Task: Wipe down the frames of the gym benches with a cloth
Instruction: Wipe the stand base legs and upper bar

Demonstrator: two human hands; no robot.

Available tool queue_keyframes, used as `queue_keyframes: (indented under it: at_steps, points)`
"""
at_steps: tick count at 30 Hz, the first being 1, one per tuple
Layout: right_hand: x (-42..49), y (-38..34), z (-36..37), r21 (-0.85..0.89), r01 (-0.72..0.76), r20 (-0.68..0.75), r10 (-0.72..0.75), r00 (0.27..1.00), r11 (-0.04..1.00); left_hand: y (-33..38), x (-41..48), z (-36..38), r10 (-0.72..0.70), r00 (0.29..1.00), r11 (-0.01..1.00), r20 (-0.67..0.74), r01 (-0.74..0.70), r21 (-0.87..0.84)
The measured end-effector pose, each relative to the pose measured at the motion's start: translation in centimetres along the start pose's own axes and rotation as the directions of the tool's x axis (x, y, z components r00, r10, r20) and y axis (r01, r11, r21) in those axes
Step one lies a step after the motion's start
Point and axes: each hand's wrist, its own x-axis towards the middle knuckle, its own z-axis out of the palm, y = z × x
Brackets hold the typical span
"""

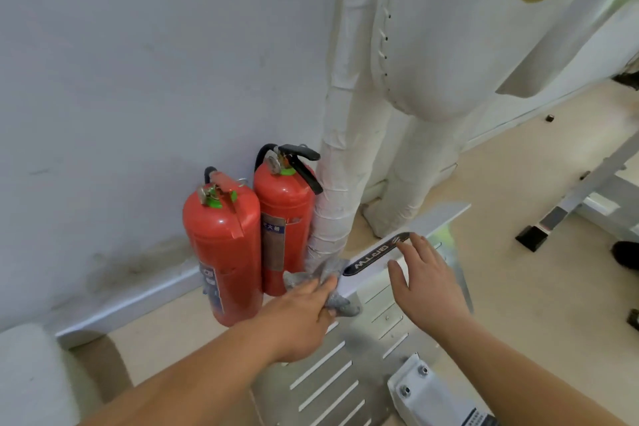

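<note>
I am mid-wipe: my left hand (304,308) grips the grey cloth (325,287) at the far left corner of the bench's metal foot plate (345,367), my right hand (428,287) rests open nearby, and next I should rub along that far edge.

The left hand (304,308) grips a crumpled grey cloth (321,287) against the far left corner of a slotted metal bench frame (332,377), beside its black label strip (377,258). The right hand (428,284) lies flat and spread on the frame's far edge, apparently touching the strip. Two red fire extinguishers (242,239) stand on the floor (518,270) by the wall (138,79), beside a wrapped white pipe (335,183).
</note>
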Motion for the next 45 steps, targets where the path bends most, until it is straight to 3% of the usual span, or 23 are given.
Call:
queue_keyframes:
  at_steps: [7, 11, 16, 21, 24, 27, 32, 35, 37, 40, 45]
  points:
    - [9.3, 11.4, -0.2, -0.005, -0.078, 0.057, 0.078, 0.995, 0.997, 6.2, 11.2, -0.1, -0.024, 0.998, 0.997, 0.057, 0.02, 0.077]
    - [13.4, 15.8, 0.5, -0.077, 0.025, 0.072, -0.02, 0.997, 0.997, 9.7, 17.8, 0.2, -0.027, 0.995, 0.996, 0.094, 0.019, 0.092]
    - [18.3, 21.3, 0.7, 0.22, -0.104, 0.054, 0.094, 0.994, 0.97, 13.5, 25.4, 0.5, -0.035, 0.992, 0.997, 0.121, 0.027, 0.068]
    - [19.6, 23.4, 1.5, 0.454, -0.025, 0.102, -0.025, 0.994, 0.891, 18.0, 31.6, 0.1, -0.029, 0.992, 0.998, 0.123, 0.022, 0.057]
    - [20.4, 25.2, 1.1, 0.642, -0.087, 0.205, -0.061, 0.977, 0.762, 20.2, 35.1, 0.0, -0.017, 0.992, 0.992, 0.126, 0.001, 0.127]
    - [20.7, 26.6, 0.8, 0.681, -0.136, 0.157, 0.038, 0.987, 0.719, 21.4, 38.0, 0.0, -0.046, 0.987, 0.978, 0.153, 0.014, 0.207]
    - [19.2, 25.9, 1.0, 0.714, -0.166, 0.09, 0.146, 0.985, 0.68, 22.6, 38.3, -0.2, -0.045, 0.987, 0.985, 0.152, 0.019, 0.172]
    - [18.1, 24.2, 0.6, 0.703, -0.186, 0.062, 0.201, 0.978, 0.687, 21.9, 37.0, 0.1, -0.062, 0.986, 0.987, 0.157, 0.036, 0.158]
    - [17.4, 22.8, -0.1, 0.612, -0.17, 0.008, 0.209, 0.978, 0.773, 20.2, 35.2, 0.2, -0.084, 0.989, 0.99, 0.118, 0.07, 0.12]
    - [16.3, 19.5, -1.0, 0.305, 0.057, -0.152, -0.01, 0.988, 0.951, 17.0, 29.7, 0.6, -0.082, 0.989, 0.993, 0.124, 0.069, 0.099]
    - [14.4, 10.5, 0.2, 0.216, 0.271, -0.14, -0.245, 0.959, 0.938, 11.4, 19.3, 0.5, -0.084, 0.994, 0.989, 0.069, 0.075, 0.124]
